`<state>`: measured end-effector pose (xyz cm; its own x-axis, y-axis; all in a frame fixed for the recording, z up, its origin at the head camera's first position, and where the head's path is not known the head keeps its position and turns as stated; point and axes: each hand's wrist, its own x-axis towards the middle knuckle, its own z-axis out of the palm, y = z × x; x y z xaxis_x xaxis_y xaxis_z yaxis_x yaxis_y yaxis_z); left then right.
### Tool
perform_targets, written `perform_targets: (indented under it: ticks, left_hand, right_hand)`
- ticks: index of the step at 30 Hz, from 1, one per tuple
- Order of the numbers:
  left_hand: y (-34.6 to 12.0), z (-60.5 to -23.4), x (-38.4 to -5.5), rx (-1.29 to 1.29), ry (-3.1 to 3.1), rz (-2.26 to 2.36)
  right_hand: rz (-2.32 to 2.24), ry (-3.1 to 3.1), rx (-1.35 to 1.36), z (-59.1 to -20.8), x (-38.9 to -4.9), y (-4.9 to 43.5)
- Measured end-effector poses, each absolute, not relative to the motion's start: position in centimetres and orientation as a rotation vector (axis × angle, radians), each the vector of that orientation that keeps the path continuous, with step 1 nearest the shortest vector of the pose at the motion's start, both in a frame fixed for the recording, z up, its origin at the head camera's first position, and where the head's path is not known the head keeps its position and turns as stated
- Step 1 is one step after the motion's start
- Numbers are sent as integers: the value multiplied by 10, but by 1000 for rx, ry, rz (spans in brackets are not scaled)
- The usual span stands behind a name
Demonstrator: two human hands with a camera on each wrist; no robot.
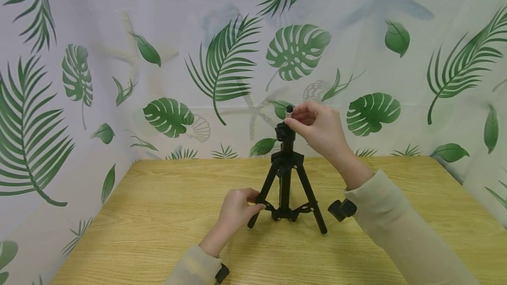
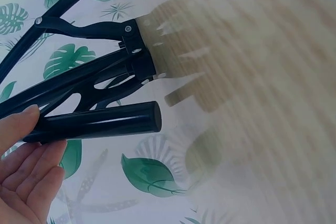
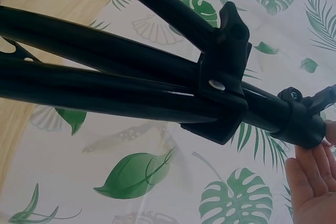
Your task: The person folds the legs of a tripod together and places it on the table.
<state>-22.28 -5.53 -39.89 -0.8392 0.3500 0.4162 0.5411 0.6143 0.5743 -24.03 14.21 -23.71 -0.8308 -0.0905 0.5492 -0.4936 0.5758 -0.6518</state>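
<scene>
A small black tripod [image 1: 284,188] is upright at the middle of the table, legs spread, feet down at the wood. My left hand [image 1: 233,210] pinches its left leg low down, with the thumb on one side and fingers on the other. That leg [image 2: 105,121] crosses the left wrist view, its blunt end beyond the fingertips. At the top, my right hand [image 1: 322,129] pinches the short silver post [image 1: 289,115] with a black tip. In the right wrist view, my right fingers reach the top collar [image 3: 299,129], which has a side knob; the post is mostly hidden there.
The wood-grain table [image 1: 166,214] runs back to a leaf-print cloth [image 1: 237,131], which also rises at both sides. A black wrist mount [image 1: 342,209] juts from the right sleeve, close to the tripod's right leg. Another mount [image 1: 222,272] shows at the left sleeve.
</scene>
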Motion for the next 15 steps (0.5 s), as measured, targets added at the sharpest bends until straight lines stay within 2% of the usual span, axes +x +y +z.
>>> perform_targets:
  ticks: [15]
  left_hand:
    - [-52,-396,-224,-725,-2579,-1089]
  right_hand:
    - [1166,-2350,470,-237,-239,142]
